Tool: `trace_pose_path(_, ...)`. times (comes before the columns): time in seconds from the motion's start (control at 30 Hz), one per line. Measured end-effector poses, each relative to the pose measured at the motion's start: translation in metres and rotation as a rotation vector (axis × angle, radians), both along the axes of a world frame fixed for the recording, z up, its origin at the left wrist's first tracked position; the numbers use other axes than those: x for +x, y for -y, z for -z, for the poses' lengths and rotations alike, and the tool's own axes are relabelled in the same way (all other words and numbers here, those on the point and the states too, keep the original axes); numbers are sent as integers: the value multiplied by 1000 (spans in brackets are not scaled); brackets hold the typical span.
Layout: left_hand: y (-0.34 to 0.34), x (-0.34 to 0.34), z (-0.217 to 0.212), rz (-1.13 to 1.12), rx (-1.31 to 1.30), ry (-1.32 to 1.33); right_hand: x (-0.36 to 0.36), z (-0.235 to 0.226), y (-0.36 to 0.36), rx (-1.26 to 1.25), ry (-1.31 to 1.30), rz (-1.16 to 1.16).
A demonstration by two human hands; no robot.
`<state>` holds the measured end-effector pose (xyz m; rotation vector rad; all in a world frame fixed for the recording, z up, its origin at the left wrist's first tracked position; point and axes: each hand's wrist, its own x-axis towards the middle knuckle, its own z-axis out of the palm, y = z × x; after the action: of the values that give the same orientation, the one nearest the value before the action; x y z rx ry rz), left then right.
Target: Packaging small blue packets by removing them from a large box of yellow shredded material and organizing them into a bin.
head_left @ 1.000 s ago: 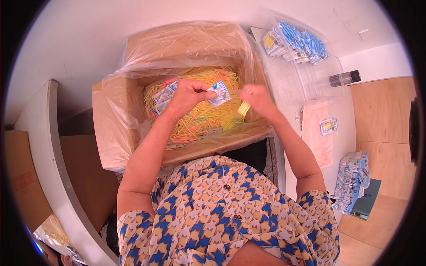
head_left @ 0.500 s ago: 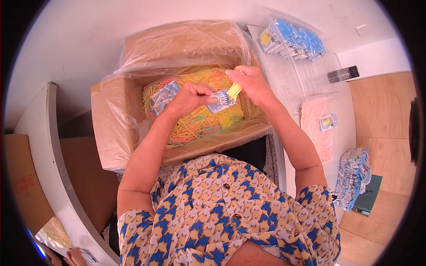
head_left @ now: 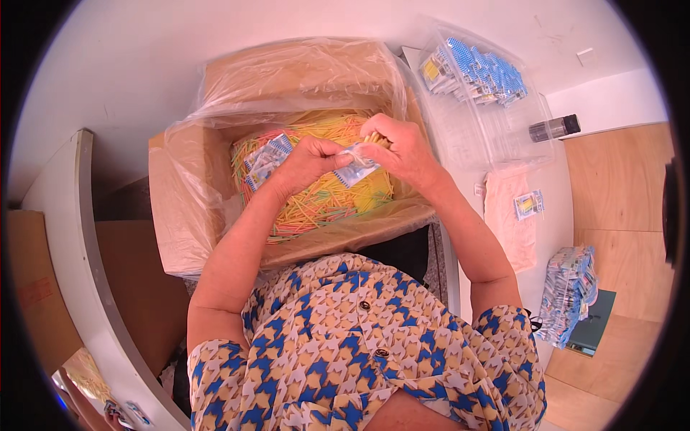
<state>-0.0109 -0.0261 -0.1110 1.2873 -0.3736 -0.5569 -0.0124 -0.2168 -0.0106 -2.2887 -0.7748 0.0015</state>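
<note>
Over a cardboard box (head_left: pixel 183 197) lined with clear plastic, my left hand (head_left: pixel 303 167) pinches a small blue-and-white plastic packet (head_left: pixel 355 174). My right hand (head_left: pixel 408 152) closes round a bundle of thin yellow sticks (head_left: pixel 376 138) at the packet's upper end. Its fingers cover most of the bundle, so how far the sticks reach into the packet is hidden. Loose thin sticks (head_left: pixel 316 205) in yellow, orange, pink and green fill the box below. Several more packets (head_left: pixel 267 162) lie on them, left of my left hand.
A clear plastic bin (head_left: pixel 496 133) holding filled packets (head_left: pixel 489 72) stands at the far right, beside a dark-capped bottle (head_left: pixel 553 128). Nearer lie a pink cloth (head_left: pixel 507 241) with one packet (head_left: pixel 528 205) and a stack of packets (head_left: pixel 568 298). A white panel edge (head_left: pixel 86 208) runs along the left.
My right hand has come down and closer to the packet, its fingers now covering most of the yellow sticks. My left hand keeps its pinch on the packet.
</note>
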Motion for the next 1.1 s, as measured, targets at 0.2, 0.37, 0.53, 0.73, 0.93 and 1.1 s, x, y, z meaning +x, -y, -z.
trace_pose_path(0.2, 3, -6, -4, -54, -97, -8, -20, -8, 2, 125, 233, 121)
trace_pose_path(0.37, 11, 1, -8, -50, -4, 92, -39, 20, 19, 56, 272, 167)
trace_pose_path(0.53, -27, 15, 33, -386, 774, 635, -83, -64, 116, 193, 370, 822)
trace_pose_path(0.73, -48, 23, 46, -348, 1589, 420, -117, -51, 361, 116, 441, 1104)
trace_pose_path(0.93, -70, 22, 76, -338, 1369, 434, -124, 29, 431, -562, 461, 1163)
trace_pose_path(1.1, -60, 35, 102, -530, 1308, 344, -125, -7, 423, -768, 1048, 1130)
